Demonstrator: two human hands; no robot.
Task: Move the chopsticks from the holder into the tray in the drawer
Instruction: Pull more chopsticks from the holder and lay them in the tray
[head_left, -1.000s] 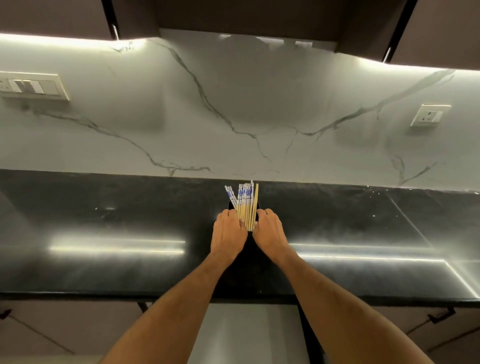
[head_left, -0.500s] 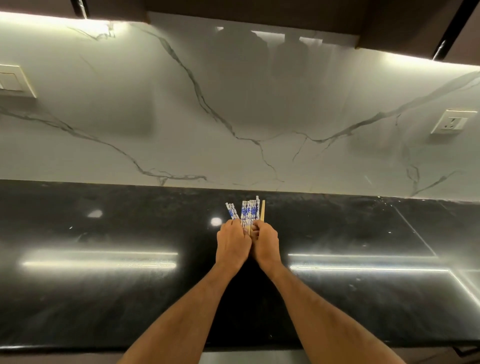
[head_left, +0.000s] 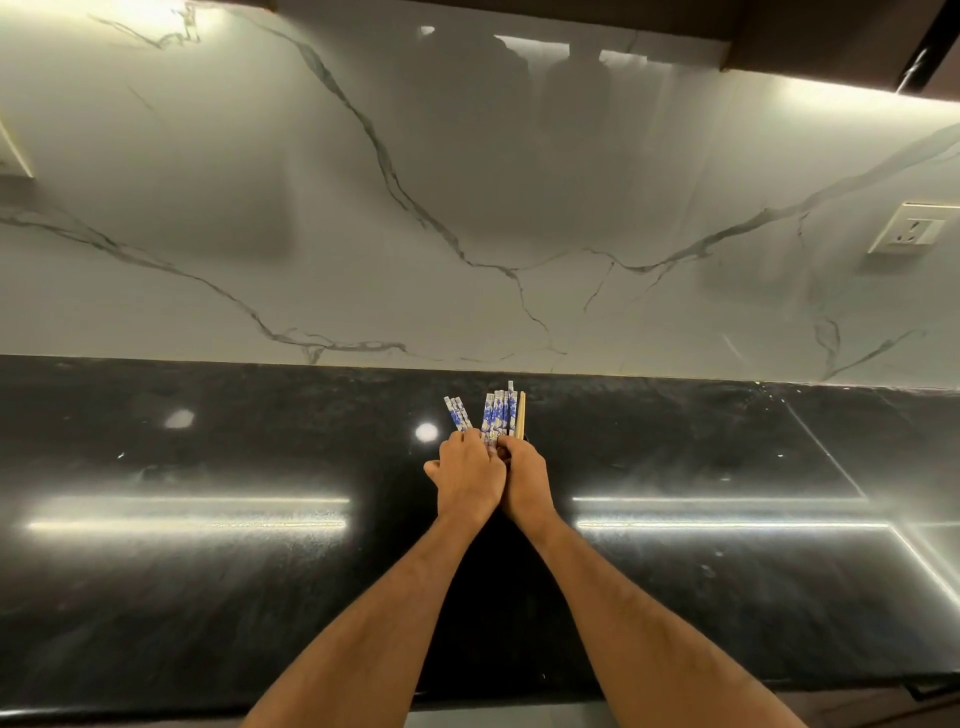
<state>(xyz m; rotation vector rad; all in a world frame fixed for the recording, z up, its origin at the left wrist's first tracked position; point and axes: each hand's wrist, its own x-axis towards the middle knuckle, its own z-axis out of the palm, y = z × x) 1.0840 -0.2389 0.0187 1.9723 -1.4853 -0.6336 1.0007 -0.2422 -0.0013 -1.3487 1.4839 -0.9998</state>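
Chopsticks (head_left: 496, 415): white with blue floral print, one plain tan. Countertop (head_left: 208, 571): glossy black. Backsplash (head_left: 467, 182): white marble, grey veins.

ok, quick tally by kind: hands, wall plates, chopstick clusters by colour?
Hands: 2, left hand and right hand, both gripping chopsticks
Wall plates: 2, socket and switch plate, the latter cut off at the frame edge
Blue-and-white clusters: 2, left cluster and middle cluster
Plain wooden cluster: 1
Total: 7
Single sticks are too tightly packed to count.
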